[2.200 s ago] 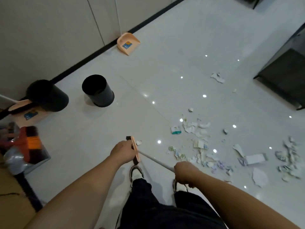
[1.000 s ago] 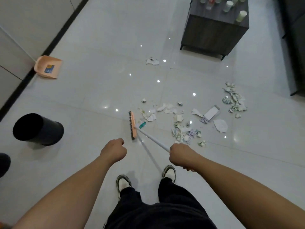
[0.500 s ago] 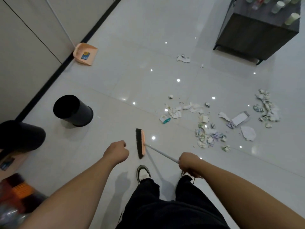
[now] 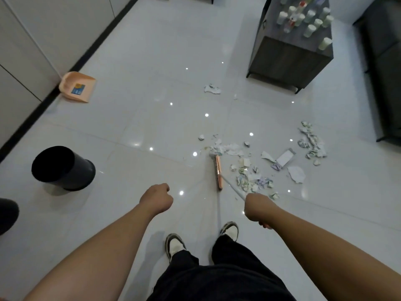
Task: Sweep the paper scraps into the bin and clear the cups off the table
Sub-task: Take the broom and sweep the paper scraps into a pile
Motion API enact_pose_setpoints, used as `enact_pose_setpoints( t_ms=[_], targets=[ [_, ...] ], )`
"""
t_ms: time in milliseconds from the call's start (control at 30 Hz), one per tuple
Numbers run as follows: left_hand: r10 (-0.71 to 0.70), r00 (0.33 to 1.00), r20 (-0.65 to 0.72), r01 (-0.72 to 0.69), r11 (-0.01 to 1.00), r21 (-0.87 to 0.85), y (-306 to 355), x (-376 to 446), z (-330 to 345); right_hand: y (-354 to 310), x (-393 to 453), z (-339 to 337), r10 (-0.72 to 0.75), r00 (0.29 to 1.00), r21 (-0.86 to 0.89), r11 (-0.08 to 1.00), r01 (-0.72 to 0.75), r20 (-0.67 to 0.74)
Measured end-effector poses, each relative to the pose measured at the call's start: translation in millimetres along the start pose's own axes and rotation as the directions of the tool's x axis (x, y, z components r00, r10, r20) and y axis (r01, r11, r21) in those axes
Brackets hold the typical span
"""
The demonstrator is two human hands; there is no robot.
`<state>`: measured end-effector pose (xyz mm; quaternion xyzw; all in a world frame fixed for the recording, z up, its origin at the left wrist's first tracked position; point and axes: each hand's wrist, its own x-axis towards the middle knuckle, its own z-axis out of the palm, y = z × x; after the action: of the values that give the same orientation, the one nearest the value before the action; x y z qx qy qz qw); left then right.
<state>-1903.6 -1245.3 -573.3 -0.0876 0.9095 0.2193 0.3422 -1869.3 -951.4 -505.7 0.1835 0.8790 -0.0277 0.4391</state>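
My right hand (image 4: 258,208) grips the white handle of a broom whose orange head (image 4: 218,171) rests on the floor at the left edge of the paper scraps (image 4: 253,177). More scraps (image 4: 311,142) lie further right, and one piece (image 4: 212,89) lies apart, further away. My left hand (image 4: 157,199) is curled into a fist and holds nothing. A black bin (image 4: 63,168) stands on the floor to the left. Several cups (image 4: 310,19) stand on a dark table (image 4: 288,59) at the top right.
An orange dustpan (image 4: 78,86) leans by the wall at the left. A second dark object (image 4: 7,216) shows at the left edge. A dark sofa (image 4: 384,68) fills the right edge. My two shoes (image 4: 229,231) stand behind the broom.
The broom head has swung from in front of my left hand rightward and forward to the edge of the scraps. My left hand stays off the handle.
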Motion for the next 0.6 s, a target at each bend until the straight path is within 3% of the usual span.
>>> enact_pose_setpoints(
  t_ms=[133,267,467,600],
  targets=[
    [0.032,0.999,0.007,-0.032,0.999,0.005,17,16,-8,-4,10,-23,0.013,0.999,0.146,0.989,-0.017,0.031],
    [0.059,0.998,-0.006,-0.059,0.998,0.014,34,37,-24,-30,30,-42,-0.086,0.996,0.263,0.962,0.073,0.036],
    [0.007,1.0,-0.007,-0.007,1.0,0.018,48,77,-58,-80,94,-78,-0.23,0.972,0.209,0.954,0.214,0.057],
    [-0.092,0.995,-0.043,0.094,0.994,0.053,59,116,-91,-81,155,-116,-0.199,0.976,0.202,0.963,0.178,0.084]
  ],
)
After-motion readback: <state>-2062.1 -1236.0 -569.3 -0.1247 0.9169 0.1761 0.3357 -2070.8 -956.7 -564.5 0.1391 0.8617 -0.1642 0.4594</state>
